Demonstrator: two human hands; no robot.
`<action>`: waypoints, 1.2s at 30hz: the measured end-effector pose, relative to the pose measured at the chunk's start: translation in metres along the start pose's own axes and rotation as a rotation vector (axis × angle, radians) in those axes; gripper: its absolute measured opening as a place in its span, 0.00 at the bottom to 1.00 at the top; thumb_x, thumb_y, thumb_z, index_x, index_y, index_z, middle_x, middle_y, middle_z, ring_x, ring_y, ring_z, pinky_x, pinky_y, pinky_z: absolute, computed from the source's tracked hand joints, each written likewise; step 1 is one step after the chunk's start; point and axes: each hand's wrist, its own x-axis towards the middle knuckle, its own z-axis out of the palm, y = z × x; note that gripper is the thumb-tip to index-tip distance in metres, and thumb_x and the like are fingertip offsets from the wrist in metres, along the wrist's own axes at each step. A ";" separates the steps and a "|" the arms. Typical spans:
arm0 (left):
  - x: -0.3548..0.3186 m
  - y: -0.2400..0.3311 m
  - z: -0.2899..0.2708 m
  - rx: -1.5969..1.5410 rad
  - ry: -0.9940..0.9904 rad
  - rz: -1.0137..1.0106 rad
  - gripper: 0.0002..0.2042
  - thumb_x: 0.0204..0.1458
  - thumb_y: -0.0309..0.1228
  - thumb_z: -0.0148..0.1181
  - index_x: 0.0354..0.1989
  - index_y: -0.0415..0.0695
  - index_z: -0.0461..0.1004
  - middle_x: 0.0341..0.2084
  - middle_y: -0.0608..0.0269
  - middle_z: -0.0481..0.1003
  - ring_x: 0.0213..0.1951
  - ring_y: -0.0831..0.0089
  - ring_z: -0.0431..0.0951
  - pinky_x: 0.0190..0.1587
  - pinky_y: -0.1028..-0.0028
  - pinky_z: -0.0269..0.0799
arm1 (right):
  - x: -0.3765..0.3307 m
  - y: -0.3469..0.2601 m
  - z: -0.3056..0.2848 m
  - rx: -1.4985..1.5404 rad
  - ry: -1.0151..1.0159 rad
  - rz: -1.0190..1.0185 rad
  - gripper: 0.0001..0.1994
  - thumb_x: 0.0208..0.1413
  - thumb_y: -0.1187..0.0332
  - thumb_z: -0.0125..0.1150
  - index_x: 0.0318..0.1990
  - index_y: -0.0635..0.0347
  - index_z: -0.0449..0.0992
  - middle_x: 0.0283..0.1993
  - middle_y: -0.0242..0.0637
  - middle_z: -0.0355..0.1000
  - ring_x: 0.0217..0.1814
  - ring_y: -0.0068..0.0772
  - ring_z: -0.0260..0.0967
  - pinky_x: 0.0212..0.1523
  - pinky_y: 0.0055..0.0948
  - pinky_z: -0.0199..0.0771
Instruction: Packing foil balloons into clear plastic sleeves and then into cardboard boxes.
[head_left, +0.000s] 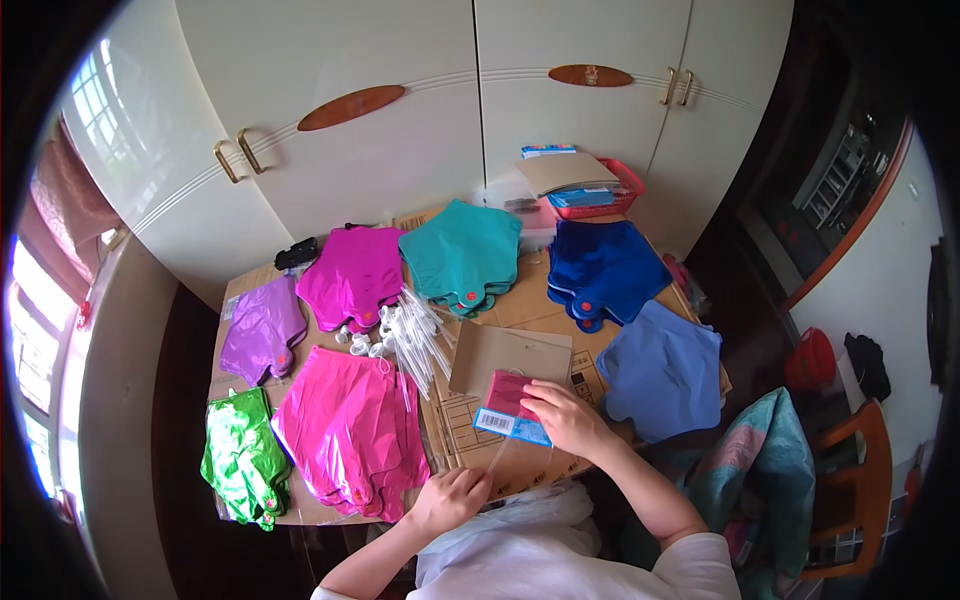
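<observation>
My right hand (566, 418) rests with its fingers on a folded pink foil packet (507, 391). A blue paper label (512, 426) with a barcode runs along the packet's near end. A clear plastic sleeve seems to lie around or under it. My left hand (452, 501) is closed near the table's front edge, its fingertips beside a thin, clear plastic edge; what it pinches is hard to see. Behind the packet lies a brown card sheet (490, 345). A stack of flat pink star-shaped foil balloons (335, 425) is just left of my hands.
Cardboard (525, 312) covers the table. Flat balloon stacks in green (240, 450), purple (262, 325), magenta (350, 270), teal (462, 250), dark blue (605, 265) and light blue (662, 370) surround white sticks (415, 335). A red basket (625, 190) stands behind; a wooden chair (855, 490) is right.
</observation>
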 end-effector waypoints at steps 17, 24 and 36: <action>0.052 0.023 0.038 -0.166 -0.084 0.006 0.12 0.40 0.25 0.55 0.36 0.36 0.71 0.30 0.62 0.70 0.32 0.69 0.73 0.30 0.74 0.73 | 0.016 0.037 -0.012 0.182 -0.355 0.103 0.18 0.49 0.80 0.45 0.46 0.60 0.75 0.55 0.42 0.67 0.57 0.38 0.65 0.57 0.31 0.64; 0.046 0.024 0.028 -0.129 -0.086 0.020 0.09 0.42 0.23 0.57 0.34 0.38 0.73 0.31 0.62 0.72 0.31 0.69 0.75 0.29 0.74 0.73 | 0.027 0.042 -0.014 0.117 -0.376 0.129 0.18 0.46 0.80 0.46 0.43 0.57 0.77 0.52 0.39 0.69 0.52 0.38 0.68 0.54 0.31 0.67; 0.070 0.022 0.044 -0.161 -0.038 -0.074 0.06 0.42 0.25 0.56 0.30 0.41 0.72 0.26 0.63 0.69 0.29 0.69 0.73 0.30 0.72 0.71 | 0.032 0.042 -0.014 0.149 -0.428 0.150 0.17 0.47 0.78 0.46 0.42 0.57 0.78 0.51 0.36 0.71 0.52 0.37 0.68 0.53 0.31 0.68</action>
